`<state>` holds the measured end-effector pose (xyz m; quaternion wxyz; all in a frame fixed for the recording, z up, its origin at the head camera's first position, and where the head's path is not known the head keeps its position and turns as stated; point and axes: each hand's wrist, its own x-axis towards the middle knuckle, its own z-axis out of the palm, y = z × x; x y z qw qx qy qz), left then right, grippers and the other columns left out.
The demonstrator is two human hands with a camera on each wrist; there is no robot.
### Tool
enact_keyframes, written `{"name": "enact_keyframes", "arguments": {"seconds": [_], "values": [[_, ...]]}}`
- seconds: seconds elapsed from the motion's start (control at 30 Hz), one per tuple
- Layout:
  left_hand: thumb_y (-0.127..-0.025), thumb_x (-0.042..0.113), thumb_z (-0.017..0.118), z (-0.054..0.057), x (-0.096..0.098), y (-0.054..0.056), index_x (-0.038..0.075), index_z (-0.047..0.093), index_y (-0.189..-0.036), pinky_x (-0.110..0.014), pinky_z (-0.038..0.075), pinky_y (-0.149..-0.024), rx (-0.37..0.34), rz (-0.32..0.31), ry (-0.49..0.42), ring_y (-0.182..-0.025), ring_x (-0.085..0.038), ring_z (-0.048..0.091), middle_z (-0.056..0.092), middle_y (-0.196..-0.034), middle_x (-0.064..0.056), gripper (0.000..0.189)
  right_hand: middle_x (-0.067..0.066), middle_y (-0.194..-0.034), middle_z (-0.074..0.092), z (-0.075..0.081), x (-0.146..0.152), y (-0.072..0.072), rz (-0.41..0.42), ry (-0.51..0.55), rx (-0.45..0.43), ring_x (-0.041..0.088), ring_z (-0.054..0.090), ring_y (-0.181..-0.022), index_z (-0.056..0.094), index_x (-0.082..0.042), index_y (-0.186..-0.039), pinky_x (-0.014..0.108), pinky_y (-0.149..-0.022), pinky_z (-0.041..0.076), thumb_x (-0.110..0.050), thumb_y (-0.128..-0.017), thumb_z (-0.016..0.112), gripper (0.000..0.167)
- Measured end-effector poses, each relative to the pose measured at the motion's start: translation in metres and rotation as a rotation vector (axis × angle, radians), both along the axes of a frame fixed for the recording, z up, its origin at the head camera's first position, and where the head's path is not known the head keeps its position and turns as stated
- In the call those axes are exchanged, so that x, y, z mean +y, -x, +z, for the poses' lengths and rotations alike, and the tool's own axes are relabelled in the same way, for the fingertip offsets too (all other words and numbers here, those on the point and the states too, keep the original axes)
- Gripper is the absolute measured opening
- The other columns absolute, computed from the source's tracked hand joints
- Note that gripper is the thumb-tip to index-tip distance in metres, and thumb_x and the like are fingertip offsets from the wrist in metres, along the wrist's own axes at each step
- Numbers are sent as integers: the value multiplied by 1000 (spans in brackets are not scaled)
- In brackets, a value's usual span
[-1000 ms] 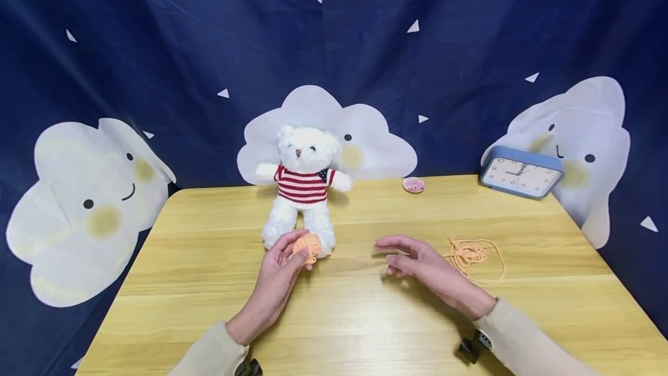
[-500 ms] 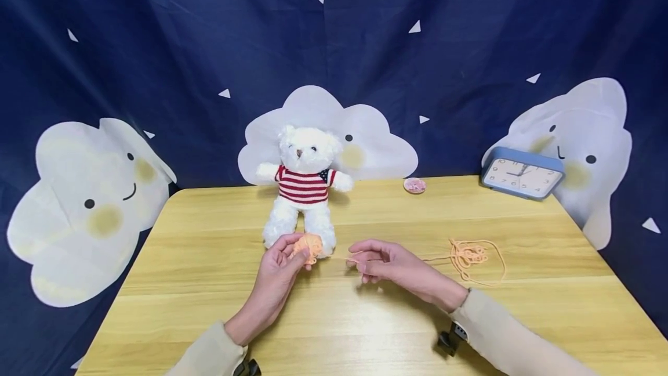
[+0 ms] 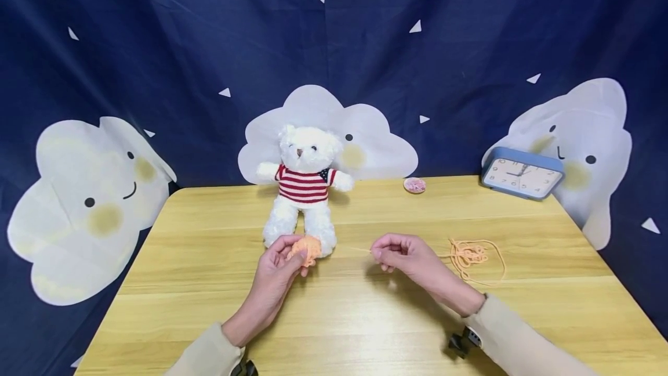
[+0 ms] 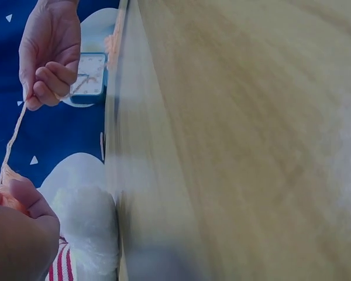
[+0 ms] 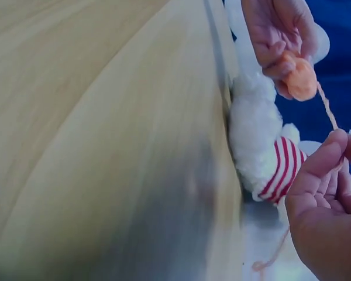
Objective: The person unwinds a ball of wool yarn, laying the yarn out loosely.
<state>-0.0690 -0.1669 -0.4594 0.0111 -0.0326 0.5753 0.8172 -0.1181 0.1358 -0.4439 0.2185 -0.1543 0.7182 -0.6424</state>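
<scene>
My left hand holds a small ball of orange yarn between thumb and fingers, in front of the teddy bear's feet. To its right, my right hand pinches the yarn strand between thumb and fingertips. The strand runs fairly straight between both hands, as the left wrist view also shows. Behind the right hand the strand leads on to a loose tangle of orange yarn lying on the table.
A white teddy bear in a striped shirt sits on the wooden table. A small pink round item lies near the back edge. A blue clock stands at the back right, before a dark curtain.
My right hand moved left toward the yarn ball, then back to the right, now pinching the strand. The left hand, with the ball, shifted only slightly.
</scene>
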Motion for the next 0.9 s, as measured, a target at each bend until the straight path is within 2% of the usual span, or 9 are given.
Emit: {"name": "enact_keyframes", "arguments": {"seconds": [0.27,0.57,0.73,0.9], "values": [[-102,-12,62,0,1,-1,-16,57,-130,-22,60,-72,9,2,6,-87,-16,63,59,-117,-16,28,17,-101,69,5,21,0,-110,8,4,17,65,-86,67,11,-116,30,-80,61,-11,-107,69,24],[-103,-11,63,0,-1,-3,-17,57,-131,-23,61,-73,14,14,1,-86,-16,62,60,-118,-17,29,9,-94,67,6,47,1,-231,8,-17,14,62,-81,69,4,-112,27,-76,58,-12,-109,67,16],[-103,-11,63,-2,-3,-4,-16,57,-132,-21,58,-68,26,41,6,-82,-15,61,62,-115,-15,30,6,-92,67,6,59,-1,-266,18,-22,14,61,-79,70,0,-109,27,-73,57,-14,-110,67,14],[-104,-10,63,-3,-4,-4,-15,57,-131,-21,57,-67,26,56,12,-81,-14,60,62,-113,-14,28,6,-90,67,8,68,-4,-275,48,-28,12,60,-77,70,1,-109,26,-71,57,-14,-110,66,16]]}}
